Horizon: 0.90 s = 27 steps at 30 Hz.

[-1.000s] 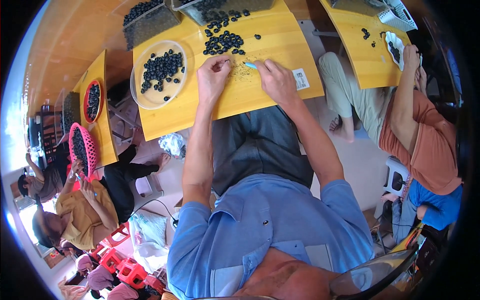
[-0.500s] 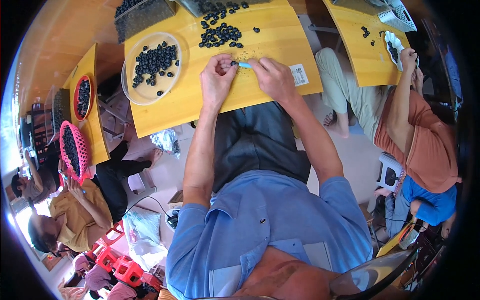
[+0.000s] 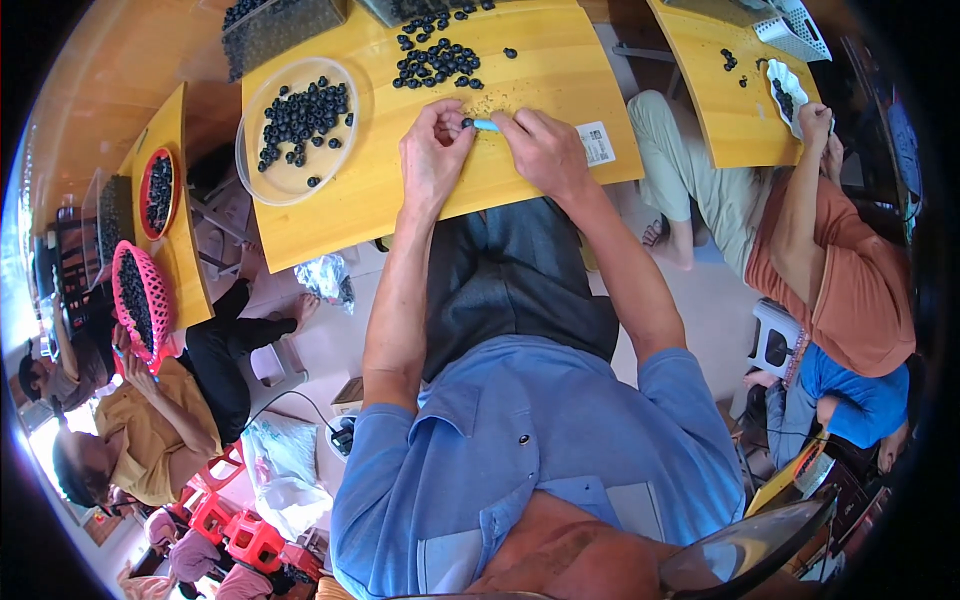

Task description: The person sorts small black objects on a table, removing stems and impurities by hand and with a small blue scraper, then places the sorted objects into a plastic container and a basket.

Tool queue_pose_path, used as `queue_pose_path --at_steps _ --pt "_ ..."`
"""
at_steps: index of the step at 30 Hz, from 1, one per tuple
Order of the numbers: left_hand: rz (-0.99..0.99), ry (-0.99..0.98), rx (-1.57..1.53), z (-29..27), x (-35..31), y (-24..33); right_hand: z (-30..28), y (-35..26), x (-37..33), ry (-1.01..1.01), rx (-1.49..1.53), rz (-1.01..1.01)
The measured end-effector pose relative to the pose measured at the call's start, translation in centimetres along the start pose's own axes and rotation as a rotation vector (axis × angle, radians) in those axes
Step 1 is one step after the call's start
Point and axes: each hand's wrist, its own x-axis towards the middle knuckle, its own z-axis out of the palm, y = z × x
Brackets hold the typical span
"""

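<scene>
My left hand [image 3: 434, 156] pinches a small dark round piece [image 3: 467, 123], bead- or berry-like, between thumb and fingertips above the wooden table [image 3: 500, 190]. My right hand [image 3: 550, 152] is closed around a slim light-blue tool [image 3: 486, 125]. The tool's front end meets or nearly meets the dark piece; its tip is too small to make out. Light crumbs lie on the wood just beyond my fingers. To the left, a round clear tray [image 3: 262, 185] holds many similar dark pieces. A loose pile of dark pieces [image 3: 437, 64] lies past my hands.
A white printed card [image 3: 596, 144] lies right of my right hand. Clear bins [image 3: 290, 40] of dark pieces stand at the far edge. Co-workers sit at tables on both sides, near a pink basket [image 3: 140, 300] at left and a white dish [image 3: 785, 95] at right.
The table and its contents have shifted slightly left and up in the view. Both hands keep nearly the same pose, with the dark piece and blue tool still held.
</scene>
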Motion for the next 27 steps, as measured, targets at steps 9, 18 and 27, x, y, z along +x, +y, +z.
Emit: queue_pose_path --at_steps 9,18,27 --pt "-0.02 0.007 -0.392 -0.2 -0.2 -2.0 0.0 0.0 0.3 -0.05 -0.025 0.113" --pt "-0.025 0.015 -0.282 -0.3 -0.2 -1.6 0.1 0.0 0.1 -0.035 -0.033 0.098" --pt "-0.015 0.019 -0.199 0.1 -0.2 -1.3 -0.5 -0.2 0.0 0.023 -0.028 -0.009"
